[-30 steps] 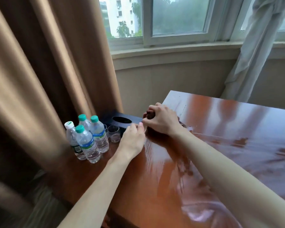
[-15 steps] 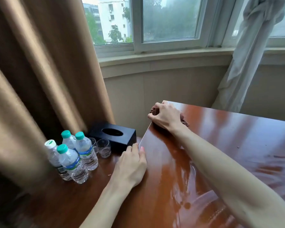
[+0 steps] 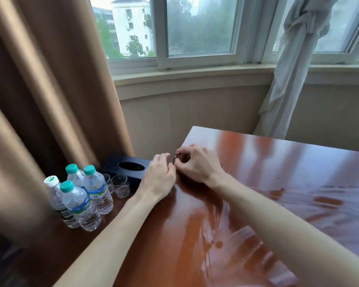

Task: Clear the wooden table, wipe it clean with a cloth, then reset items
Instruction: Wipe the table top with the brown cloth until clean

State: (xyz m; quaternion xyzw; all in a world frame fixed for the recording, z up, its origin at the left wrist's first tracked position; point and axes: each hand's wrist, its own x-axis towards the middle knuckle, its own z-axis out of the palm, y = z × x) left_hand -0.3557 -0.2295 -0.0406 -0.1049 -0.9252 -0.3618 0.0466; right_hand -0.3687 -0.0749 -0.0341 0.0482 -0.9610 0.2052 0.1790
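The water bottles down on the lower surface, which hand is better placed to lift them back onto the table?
Probably the left hand: it sits nearest the water bottles, while the right hand pinches something small over the table.

We look down on the glossy red-brown wooden bench (image 3: 278, 183), its surface streaked with wet sheen. At its left edge only a dark scrap of the cloth (image 3: 175, 159) shows. Below, on a darker surface, stand four upright water bottles (image 3: 85, 195), two clear glasses (image 3: 120, 185) just beside them, and a black tissue box (image 3: 126, 167) behind.
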